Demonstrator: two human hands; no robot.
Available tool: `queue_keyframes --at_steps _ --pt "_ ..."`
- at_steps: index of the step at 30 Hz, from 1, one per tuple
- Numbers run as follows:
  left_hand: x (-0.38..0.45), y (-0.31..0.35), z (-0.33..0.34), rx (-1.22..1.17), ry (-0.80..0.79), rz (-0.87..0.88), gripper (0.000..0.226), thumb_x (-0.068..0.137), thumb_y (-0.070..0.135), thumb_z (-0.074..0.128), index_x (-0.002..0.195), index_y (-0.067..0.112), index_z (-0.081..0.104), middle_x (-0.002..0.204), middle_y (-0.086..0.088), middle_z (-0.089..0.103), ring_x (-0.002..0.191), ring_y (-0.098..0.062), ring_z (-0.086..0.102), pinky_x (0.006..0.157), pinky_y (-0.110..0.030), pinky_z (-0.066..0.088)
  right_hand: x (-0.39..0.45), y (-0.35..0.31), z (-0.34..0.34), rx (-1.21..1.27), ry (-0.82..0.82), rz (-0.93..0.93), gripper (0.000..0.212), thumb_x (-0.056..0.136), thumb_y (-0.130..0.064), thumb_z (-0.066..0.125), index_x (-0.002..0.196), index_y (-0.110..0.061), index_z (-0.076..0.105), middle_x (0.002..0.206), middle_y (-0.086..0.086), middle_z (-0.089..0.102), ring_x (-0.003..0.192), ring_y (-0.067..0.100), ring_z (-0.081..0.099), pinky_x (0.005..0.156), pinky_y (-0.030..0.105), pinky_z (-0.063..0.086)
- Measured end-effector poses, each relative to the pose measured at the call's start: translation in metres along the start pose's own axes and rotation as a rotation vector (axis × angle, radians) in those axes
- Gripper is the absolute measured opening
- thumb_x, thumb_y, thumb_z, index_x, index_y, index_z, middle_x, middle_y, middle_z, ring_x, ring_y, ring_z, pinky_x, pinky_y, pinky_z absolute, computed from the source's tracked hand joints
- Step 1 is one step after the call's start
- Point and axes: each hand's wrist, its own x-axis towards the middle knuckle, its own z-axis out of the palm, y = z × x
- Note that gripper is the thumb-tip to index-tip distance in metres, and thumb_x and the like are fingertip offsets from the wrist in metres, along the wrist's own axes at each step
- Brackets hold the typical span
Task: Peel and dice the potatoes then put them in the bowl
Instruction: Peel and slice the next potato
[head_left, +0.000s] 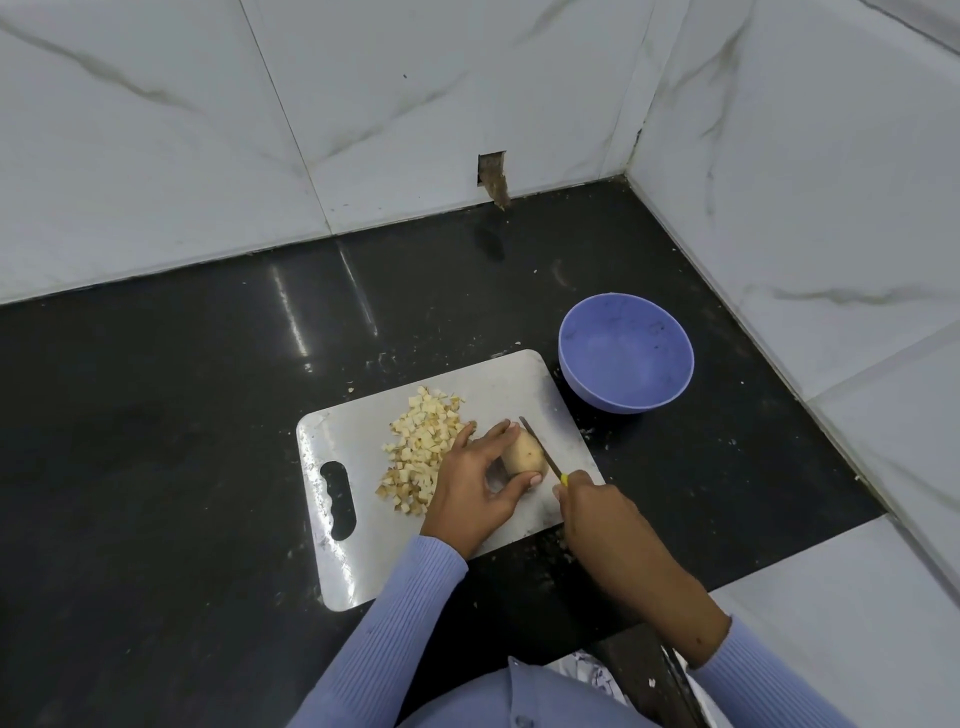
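A: Entry, fingers first. Left hand (470, 480): fingers curved over the top of 1 unpeeled potato (524, 453), thumb pressed on its near end, so the potato is pinned to the cutting board (363, 551). Fingertips touch the skin on the far side.

B: Right hand (592, 512)?

A: Fingers curled tight round a yellow handle; only a sliver of it shows above the knuckles. The knife (540, 448) blade runs away from those fingers and lies against the potato's right side, just beside the left fingertips.

B: Surroundings?

A: Diced potato pieces (418, 449) heaped on the board, left of the left hand, touching its knuckle side; some cubes carry skin. Blue bowl (626, 353) sits off the board on the black counter (156, 415), beyond the right hand, past the blade tip. It holds no dice. Small scraps dot the counter near the board edges.

B: Obstructions?

A: Left palm hides the potato's left end. Whether the blade has entered the flesh, cannot tell. Lilac sleeves (395, 623) cover both wrists; the right sleeve is cut off at the frame's lower edge.
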Motion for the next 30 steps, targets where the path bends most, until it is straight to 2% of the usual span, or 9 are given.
queue_keyframes --at_steps 5,8,11,15,18,20,23,27,30 --pt "0.001 -0.001 -0.001 -0.033 -0.02 -0.028 0.06 0.075 0.024 0.08 0.128 0.013 0.058 0.135 -0.006 0.053 0.132 -0.012 0.032 0.112 -0.021 0.015 0.005 -0.002 -0.003 -0.012 -0.042 0.007 0.028 0.104 -0.028 0.026 0.109 -0.007 0.044 0.098 0.012 0.056 0.083 0.025 0.052 0.066 0.031 0.036" --pt "0.0 -0.001 -0.002 -0.047 -0.029 -0.027 0.06 0.075 0.022 0.08 0.129 0.013 0.057 0.136 -0.007 0.052 0.125 0.0 0.027 0.111 -0.018 0.014 0.023 -0.004 -0.002 0.035 -0.101 0.007 0.019 0.102 -0.018 0.03 0.105 -0.007 0.045 0.087 0.008 0.046 0.081 0.025 0.051 0.066 0.031 0.037" --pt "0.0 -0.001 -0.002 -0.053 -0.034 -0.031 0.06 0.074 0.022 0.08 0.129 0.013 0.057 0.136 -0.005 0.052 0.121 0.009 0.024 0.111 -0.019 0.016 0.022 0.002 0.001 0.064 -0.123 0.0 0.015 0.103 -0.022 0.029 0.094 -0.013 0.037 0.085 0.006 0.045 0.074 0.021 0.046 0.061 0.031 0.035" --pt "-0.001 -0.008 -0.001 -0.09 -0.033 -0.098 0.062 0.073 0.025 0.081 0.129 0.015 0.057 0.136 -0.001 0.053 0.137 -0.014 0.028 0.111 -0.017 0.015 -0.005 0.017 0.018 0.032 -0.141 0.021 0.02 0.103 -0.026 0.029 0.097 -0.01 0.04 0.088 0.009 0.051 0.085 0.026 0.056 0.068 0.031 0.038" --pt "-0.001 -0.012 -0.001 -0.098 -0.028 -0.102 0.063 0.07 0.026 0.083 0.127 0.015 0.059 0.133 0.0 0.055 0.136 -0.017 0.035 0.11 -0.008 0.012 -0.014 0.028 0.026 0.042 -0.125 0.052 0.029 0.103 -0.029 0.03 0.106 -0.006 0.047 0.092 0.012 0.058 0.09 0.029 0.061 0.073 0.034 0.043" --pt "-0.001 -0.013 -0.001 -0.113 -0.023 -0.107 0.063 0.069 0.029 0.084 0.126 0.015 0.06 0.132 0.001 0.056 0.135 -0.018 0.038 0.112 -0.013 0.013 -0.017 0.034 0.024 0.126 -0.121 0.055 0.031 0.103 -0.033 0.03 0.099 -0.009 0.049 0.086 0.007 0.057 0.081 0.023 0.059 0.071 0.029 0.044" --pt "-0.001 -0.014 0.0 -0.138 -0.014 -0.132 0.064 0.067 0.029 0.085 0.124 0.016 0.061 0.13 0.001 0.058 0.134 -0.02 0.041 0.114 -0.023 0.017 -0.023 0.036 0.016 0.261 -0.072 0.027 0.031 0.103 -0.033 0.03 0.078 -0.02 0.043 0.071 -0.002 0.049 0.061 0.009 0.047 0.056 0.019 0.037" --pt "-0.001 -0.013 0.0 -0.155 -0.013 -0.14 0.064 0.065 0.03 0.086 0.123 0.016 0.062 0.13 0.0 0.059 0.131 -0.021 0.045 0.118 -0.036 0.021 -0.017 0.027 0.006 0.347 0.058 -0.027 0.034 0.102 -0.035 0.032 0.071 -0.022 0.037 0.065 -0.001 0.045 0.057 0.011 0.044 0.056 0.025 0.036" --pt "-0.001 -0.011 -0.001 -0.126 -0.012 -0.105 0.063 0.066 0.027 0.086 0.122 0.01 0.062 0.129 -0.003 0.059 0.127 -0.013 0.049 0.118 -0.034 0.021 -0.012 0.014 0.001 0.347 0.109 -0.073 0.036 0.102 -0.034 0.032 0.068 -0.023 0.032 0.062 0.0 0.044 0.056 0.016 0.042 0.056 0.031 0.035"
